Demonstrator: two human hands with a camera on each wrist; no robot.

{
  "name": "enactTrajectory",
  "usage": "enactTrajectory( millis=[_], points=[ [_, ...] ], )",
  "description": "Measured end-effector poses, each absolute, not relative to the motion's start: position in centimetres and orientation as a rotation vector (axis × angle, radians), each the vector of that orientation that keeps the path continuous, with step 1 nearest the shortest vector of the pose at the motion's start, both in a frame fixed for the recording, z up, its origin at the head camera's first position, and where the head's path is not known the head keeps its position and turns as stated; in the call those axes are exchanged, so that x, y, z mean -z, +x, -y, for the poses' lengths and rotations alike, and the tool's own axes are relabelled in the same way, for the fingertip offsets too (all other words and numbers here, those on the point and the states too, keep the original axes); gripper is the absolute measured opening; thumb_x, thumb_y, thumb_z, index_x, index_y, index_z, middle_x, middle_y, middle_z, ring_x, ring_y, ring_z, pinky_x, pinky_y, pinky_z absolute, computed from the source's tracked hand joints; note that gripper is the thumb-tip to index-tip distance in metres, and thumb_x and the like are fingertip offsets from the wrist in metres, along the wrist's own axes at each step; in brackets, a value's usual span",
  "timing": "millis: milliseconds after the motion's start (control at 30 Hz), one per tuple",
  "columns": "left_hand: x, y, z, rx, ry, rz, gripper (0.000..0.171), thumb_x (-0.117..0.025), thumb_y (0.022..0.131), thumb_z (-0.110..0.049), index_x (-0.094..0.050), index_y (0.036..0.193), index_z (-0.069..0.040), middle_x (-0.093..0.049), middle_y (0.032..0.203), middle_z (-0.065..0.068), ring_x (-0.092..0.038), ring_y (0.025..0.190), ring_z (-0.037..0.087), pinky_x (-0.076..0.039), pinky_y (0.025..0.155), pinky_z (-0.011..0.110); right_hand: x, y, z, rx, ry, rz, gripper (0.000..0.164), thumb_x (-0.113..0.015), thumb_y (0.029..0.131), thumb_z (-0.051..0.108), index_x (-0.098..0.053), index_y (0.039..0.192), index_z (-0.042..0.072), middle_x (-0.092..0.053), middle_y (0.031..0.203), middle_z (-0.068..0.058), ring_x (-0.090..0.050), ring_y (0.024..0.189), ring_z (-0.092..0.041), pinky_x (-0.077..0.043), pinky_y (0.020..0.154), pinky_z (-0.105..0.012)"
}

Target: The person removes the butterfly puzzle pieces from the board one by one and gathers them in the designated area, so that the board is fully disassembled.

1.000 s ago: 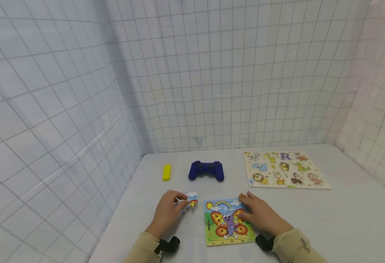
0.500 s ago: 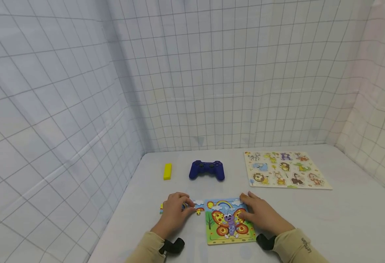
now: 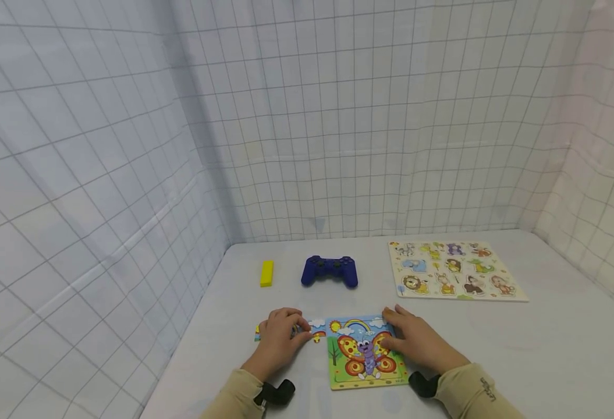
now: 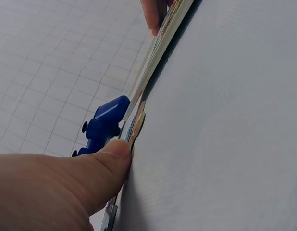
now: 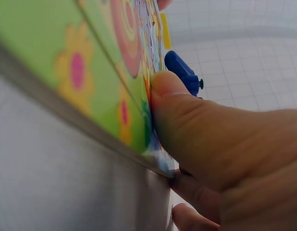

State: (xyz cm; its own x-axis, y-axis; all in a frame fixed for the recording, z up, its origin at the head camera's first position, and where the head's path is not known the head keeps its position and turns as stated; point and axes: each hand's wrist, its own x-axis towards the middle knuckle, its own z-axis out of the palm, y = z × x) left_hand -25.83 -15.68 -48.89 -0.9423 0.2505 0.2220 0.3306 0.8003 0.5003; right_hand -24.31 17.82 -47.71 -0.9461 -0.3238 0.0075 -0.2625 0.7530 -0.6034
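My left hand pinches a small puzzle piece showing clouds and a mushroom, just off the left edge of a square butterfly puzzle. More colourful puzzle pieces peek out on the other side of that hand, mostly hidden beneath it. In the left wrist view, the thumb lies against the flat piece. My right hand holds the butterfly puzzle by its right side. Its thumb rests on the picture, while the other fingers lie along the edge.
A dark blue game controller lies behind the puzzle, with a yellow block to its left. Towards the back right is a larger animal puzzle board. Grid-patterned cloth walls enclose the white tabletop.
My left hand has shifted slightly right with the cloud-and-mushroom piece, bringing it up beside the butterfly puzzle. Since half a second ago hardly anything has moved. My right hand has stayed on the puzzle.
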Motion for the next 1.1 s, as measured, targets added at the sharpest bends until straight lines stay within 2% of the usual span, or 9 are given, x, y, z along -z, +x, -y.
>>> enactTrajectory(
  millis=[300,400,467,533,700,867,933,1000,1100],
  points=[
    [48.5,-25.6,15.4,0.775,-0.46,2.812,0.011,-0.079,0.091,-0.033,-0.069,0.095,-0.031,-0.063,0.13,-0.001,-0.049,0.127,0.03,-0.03,0.091,0.056,47.9,-24.3,-17.8,0.954,-0.483,-2.852,0.071,-0.077,0.092,0.037,-0.051,0.15,0.004,-0.047,0.158,-0.016,-0.03,0.151,-0.046,-0.028,0.116,-0.065],
    [48.0,-25.3,15.0,0.782,-0.546,2.77,0.014,-0.078,0.092,-0.035,-0.07,0.101,-0.027,-0.067,0.106,-0.006,-0.059,0.1,0.018,-0.039,0.085,0.043,47.8,-24.3,-17.8,0.953,-0.484,-2.847,0.072,-0.077,0.092,0.037,-0.051,0.15,0.004,-0.047,0.158,-0.016,-0.03,0.151,-0.046,-0.028,0.117,-0.065],
    [47.8,-25.0,14.6,0.819,-0.653,2.787,0.021,-0.076,0.094,-0.037,-0.07,0.108,-0.024,-0.064,0.091,-0.011,-0.057,0.08,0.01,-0.043,0.073,0.03,47.7,-24.3,-17.9,0.949,-0.487,-2.847,0.072,-0.077,0.093,0.037,-0.051,0.15,0.003,-0.046,0.158,-0.017,-0.03,0.151,-0.046,-0.028,0.117,-0.065],
    [47.5,-24.7,14.2,0.854,-0.782,2.844,0.031,-0.076,0.093,-0.043,-0.069,0.116,-0.022,-0.06,0.082,-0.015,-0.052,0.067,0.003,-0.043,0.062,0.024,47.7,-24.3,-17.9,0.941,-0.498,-2.855,0.073,-0.076,0.093,0.038,-0.049,0.151,0.003,-0.045,0.159,-0.018,-0.029,0.151,-0.046,-0.028,0.117,-0.065],
    [47.5,-23.9,13.0,0.752,-0.975,2.944,0.048,-0.076,0.088,-0.057,-0.067,0.123,-0.025,-0.057,0.09,-0.018,-0.049,0.073,-0.001,-0.042,0.065,0.02,47.3,-23.9,-17.1,1.09,-0.527,-2.905,0.073,-0.071,0.097,0.043,-0.046,0.153,0.002,-0.041,0.161,-0.017,-0.032,0.151,-0.043,-0.028,0.117,-0.063],
    [47.9,-23.9,12.5,0.678,-0.979,2.902,0.049,-0.077,0.087,-0.056,-0.069,0.123,-0.024,-0.055,0.09,-0.017,-0.048,0.074,-0.001,-0.042,0.066,0.02,46.7,-22.8,-14.4,1.791,-0.368,-2.674,0.052,-0.068,0.101,0.035,-0.057,0.146,0.011,-0.056,0.151,-0.01,-0.052,0.139,-0.036,-0.045,0.11,-0.05],
    [48.0,-24.0,12.5,0.68,-0.972,2.893,0.048,-0.078,0.087,-0.055,-0.069,0.122,-0.023,-0.055,0.09,-0.017,-0.047,0.074,-0.001,-0.042,0.066,0.02,46.8,-22.5,-13.2,1.902,-0.35,-2.621,0.045,-0.067,0.101,0.033,-0.061,0.142,0.014,-0.061,0.145,-0.008,-0.057,0.135,-0.032,-0.049,0.106,-0.045],
    [48.1,-24.0,12.5,0.695,-0.973,2.88,0.047,-0.078,0.087,-0.054,-0.07,0.122,-0.022,-0.055,0.09,-0.017,-0.047,0.075,-0.002,-0.042,0.066,0.02,47.1,-22.2,-12.6,1.758,-0.447,-2.697,0.044,-0.07,0.1,0.034,-0.064,0.138,0.014,-0.062,0.144,-0.008,-0.054,0.136,-0.032,-0.047,0.107,-0.049],
    [48.2,-24.0,12.3,0.73,-0.971,2.877,0.045,-0.077,0.088,-0.053,-0.069,0.121,-0.023,-0.054,0.09,-0.017,-0.047,0.074,-0.002,-0.042,0.066,0.019,47.8,-22.0,-12.7,1.269,-0.68,-2.876,0.056,-0.071,0.096,0.046,-0.063,0.139,0.011,-0.057,0.148,-0.009,-0.047,0.142,-0.038,-0.04,0.106,-0.066]
  ],
)
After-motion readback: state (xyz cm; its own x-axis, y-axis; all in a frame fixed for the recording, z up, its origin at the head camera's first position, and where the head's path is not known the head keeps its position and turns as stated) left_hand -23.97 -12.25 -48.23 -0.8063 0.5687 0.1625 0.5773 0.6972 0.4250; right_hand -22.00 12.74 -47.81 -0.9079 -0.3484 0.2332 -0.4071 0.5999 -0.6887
